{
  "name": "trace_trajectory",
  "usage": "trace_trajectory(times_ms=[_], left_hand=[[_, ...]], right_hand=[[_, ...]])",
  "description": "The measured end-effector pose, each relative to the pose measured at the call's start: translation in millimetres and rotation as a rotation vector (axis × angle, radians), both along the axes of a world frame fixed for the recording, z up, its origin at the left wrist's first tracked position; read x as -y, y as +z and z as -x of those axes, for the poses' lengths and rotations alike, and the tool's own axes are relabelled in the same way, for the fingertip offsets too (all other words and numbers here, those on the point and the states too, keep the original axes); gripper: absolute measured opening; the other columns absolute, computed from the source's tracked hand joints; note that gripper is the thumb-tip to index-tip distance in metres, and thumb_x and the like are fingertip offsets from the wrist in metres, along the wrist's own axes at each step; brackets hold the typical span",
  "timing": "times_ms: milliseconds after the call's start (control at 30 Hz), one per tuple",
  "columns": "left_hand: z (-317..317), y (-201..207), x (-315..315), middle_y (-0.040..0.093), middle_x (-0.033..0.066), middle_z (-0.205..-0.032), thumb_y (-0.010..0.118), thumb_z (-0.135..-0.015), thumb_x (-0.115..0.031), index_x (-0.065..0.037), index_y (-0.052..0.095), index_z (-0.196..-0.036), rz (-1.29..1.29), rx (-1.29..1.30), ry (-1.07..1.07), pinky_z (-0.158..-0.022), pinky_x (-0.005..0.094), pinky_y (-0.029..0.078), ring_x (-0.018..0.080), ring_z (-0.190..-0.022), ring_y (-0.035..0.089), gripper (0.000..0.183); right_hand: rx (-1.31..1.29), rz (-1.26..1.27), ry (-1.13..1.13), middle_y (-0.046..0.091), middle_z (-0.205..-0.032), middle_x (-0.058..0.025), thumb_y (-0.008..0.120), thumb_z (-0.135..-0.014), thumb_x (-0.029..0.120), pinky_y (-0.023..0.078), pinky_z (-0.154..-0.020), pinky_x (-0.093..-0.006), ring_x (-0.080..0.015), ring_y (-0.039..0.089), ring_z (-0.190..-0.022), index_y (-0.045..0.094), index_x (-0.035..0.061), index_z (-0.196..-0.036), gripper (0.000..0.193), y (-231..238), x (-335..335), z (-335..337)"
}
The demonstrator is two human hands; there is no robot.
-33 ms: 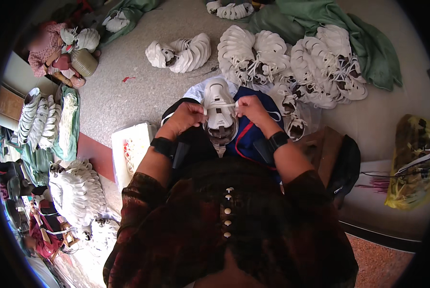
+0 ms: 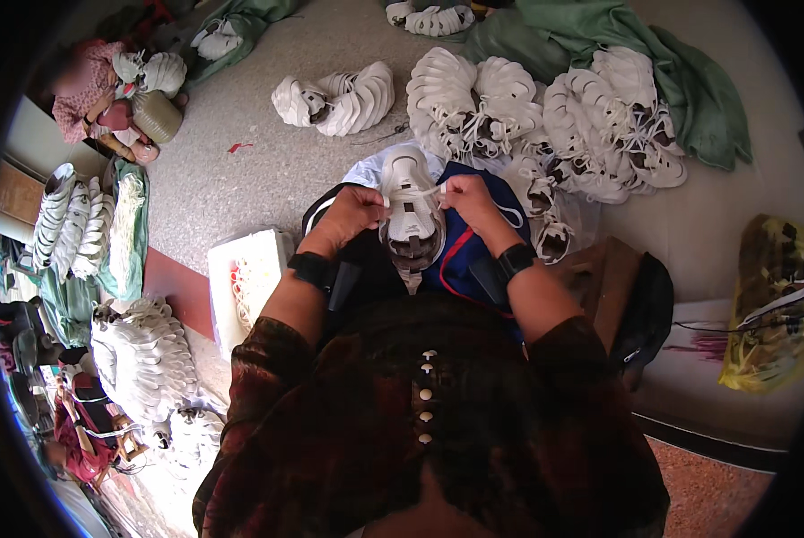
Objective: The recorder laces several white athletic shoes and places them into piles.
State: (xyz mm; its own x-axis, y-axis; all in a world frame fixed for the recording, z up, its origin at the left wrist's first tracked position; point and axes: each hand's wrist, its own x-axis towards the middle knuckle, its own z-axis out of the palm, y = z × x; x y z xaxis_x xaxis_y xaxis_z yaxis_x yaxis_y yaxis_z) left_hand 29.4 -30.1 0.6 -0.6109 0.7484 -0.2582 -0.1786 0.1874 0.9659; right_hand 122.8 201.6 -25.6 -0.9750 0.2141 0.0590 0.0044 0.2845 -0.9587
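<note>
A white shoe upper (image 2: 411, 202) with dark brown lining rests on my lap, its rounded toe pointing away from me. A white shoelace (image 2: 427, 191) crosses its upper part. At the shoe's left edge, the fingers of my left hand (image 2: 359, 212) are pinched together on the lace. My right hand (image 2: 467, 199) pinches the lace on the other side, and a loop of it hangs to the right over dark blue cloth (image 2: 460, 255). Both hands are level, one on each side of the shoe.
Stacks of white shoe uppers (image 2: 473, 99) lie on the floor ahead, beside green sacking (image 2: 680, 90). A white box (image 2: 227, 305) of laces stands to my left, near another pile of uppers (image 2: 142, 359). A wooden stool (image 2: 599, 269) is at my right. A person (image 2: 97, 99) sits far left.
My hands and forearms have shifted very slightly, and the lace across the shoe lies a little differently. Both hands keep their pinch on it.
</note>
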Motion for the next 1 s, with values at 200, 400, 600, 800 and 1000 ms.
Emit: trace_trajectory(times_ms=[200,400,600,800,1000], left_hand=[[1,-16,-11,0.050,-0.0037,-0.057,0.067,-0.075,-0.006,-0.002,0.058,-0.064,0.063,-0.159,0.119,-0.049,0.0223,0.036,0.0048,-0.052,0.042,0.014],[0,-22,-6,0.049,-0.0037,-0.055,0.066,-0.075,-0.007,-0.002,0.057,-0.063,0.051,-0.228,0.129,-0.049,0.0233,0.035,0.0050,-0.052,0.042,0.016],[1,-24,-15,0.049,-0.0041,-0.057,0.065,-0.076,-0.007,-0.002,0.056,-0.064,0.024,-0.314,0.083,-0.051,0.0232,0.034,0.0052,-0.055,0.042,0.015],[-3,-17,-5,0.048,-0.0052,-0.060,0.058,-0.078,-0.001,-0.005,0.054,-0.066,0.089,-0.269,0.142,-0.051,0.0203,0.034,0.0033,-0.054,0.042,0.014],[-6,-20,-14,0.046,-0.0054,-0.059,0.056,-0.080,-0.002,-0.006,0.053,-0.065,0.077,-0.286,0.129,-0.050,0.0195,0.031,0.0035,-0.053,0.039,0.016]], right_hand=[[-0.017,-0.080,-0.121,0.053,-0.058,-0.0028,0.063,-0.071,0.002,0.037,-0.051,-0.0260,-0.0082,0.046,-0.056,0.052,-0.0008,-0.063,0.014,-7,11,11],[-0.152,-0.359,-0.202,0.053,-0.060,-0.0158,0.061,-0.070,0.005,0.039,-0.053,-0.0394,-0.0321,0.050,-0.054,0.049,0.0009,-0.064,0.015,-5,25,17],[-0.042,-0.797,-0.187,0.059,-0.070,-0.0157,0.056,-0.071,0.005,0.045,-0.061,-0.0453,-0.0351,0.059,-0.069,0.051,0.0043,-0.077,0.007,3,32,5],[-0.032,-0.825,0.013,0.061,-0.073,-0.0189,0.057,-0.064,0.006,0.049,-0.063,-0.0442,-0.0344,0.062,-0.072,0.058,0.0013,-0.071,0.008,21,43,10],[0.134,-0.662,-0.032,0.062,-0.077,-0.0206,0.057,-0.063,0.005,0.049,-0.064,-0.0434,-0.0359,0.062,-0.074,0.062,-0.0013,-0.073,0.012,9,30,14]])
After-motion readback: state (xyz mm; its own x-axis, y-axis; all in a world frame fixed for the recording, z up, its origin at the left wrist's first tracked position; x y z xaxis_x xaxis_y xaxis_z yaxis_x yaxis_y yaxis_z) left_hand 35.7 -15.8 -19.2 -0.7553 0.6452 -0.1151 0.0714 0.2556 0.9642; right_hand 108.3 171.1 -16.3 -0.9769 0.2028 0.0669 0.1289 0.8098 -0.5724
